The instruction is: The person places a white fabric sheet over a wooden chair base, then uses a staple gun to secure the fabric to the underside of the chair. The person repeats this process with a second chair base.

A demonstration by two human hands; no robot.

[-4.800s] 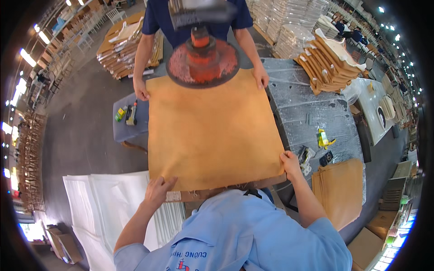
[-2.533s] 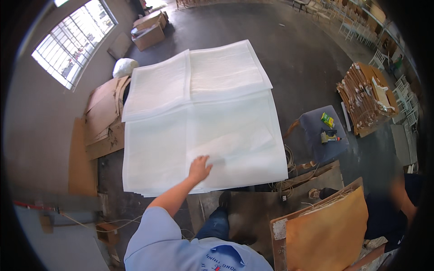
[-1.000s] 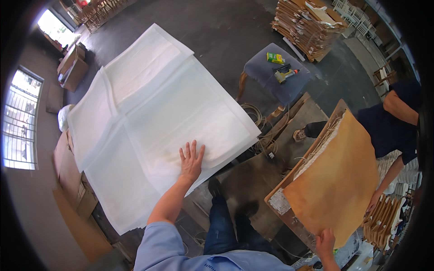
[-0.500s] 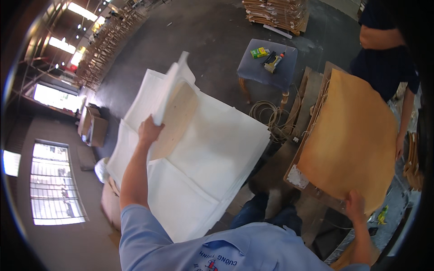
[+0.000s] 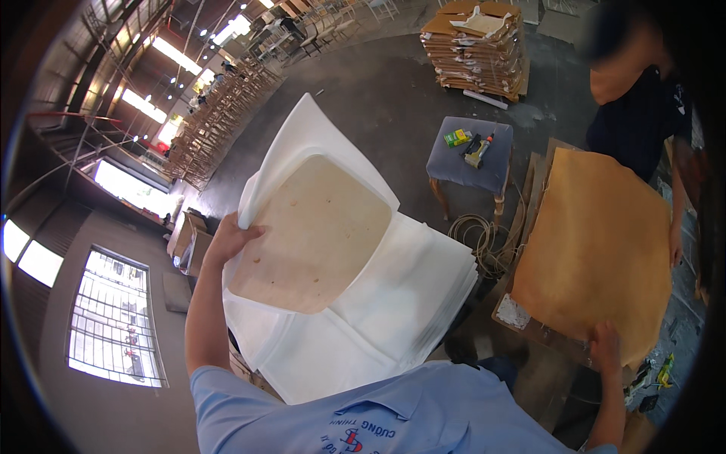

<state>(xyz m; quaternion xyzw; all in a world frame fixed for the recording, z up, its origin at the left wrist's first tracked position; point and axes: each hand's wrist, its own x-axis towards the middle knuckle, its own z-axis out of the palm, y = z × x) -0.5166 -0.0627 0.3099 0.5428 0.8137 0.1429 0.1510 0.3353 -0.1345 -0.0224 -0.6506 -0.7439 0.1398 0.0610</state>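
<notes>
At the left, my left hand [image 5: 236, 236] is closed on the edge of a thin plywood seat board [image 5: 314, 227] with a white foam pad [image 5: 302, 125] behind it. The board is tilted toward me, its pale wooden face showing a few small dark spots. Beneath it lies a stack of white foam sheets [image 5: 408, 303]. On the right, my right hand [image 5: 605, 346] is closed at the near edge of a tan leather-like sheet [image 5: 594, 250], which lies over a wooden worktop. Its fingertips are partly hidden.
A grey padded stool [image 5: 469, 163] carries a green-yellow box [image 5: 457, 138] and a yellow-grey power tool [image 5: 479, 153]. Coiled hose [image 5: 484, 234] lies beside it. Another person [image 5: 635, 113] stands at the far right by the sheet. Stacked flat brown pieces [image 5: 476, 57] stand farther back.
My left hand has swung the board and foam pad around, so the board's wooden face now shows more fully. My right hand stays at the tan sheet's near edge. The view has shifted.
</notes>
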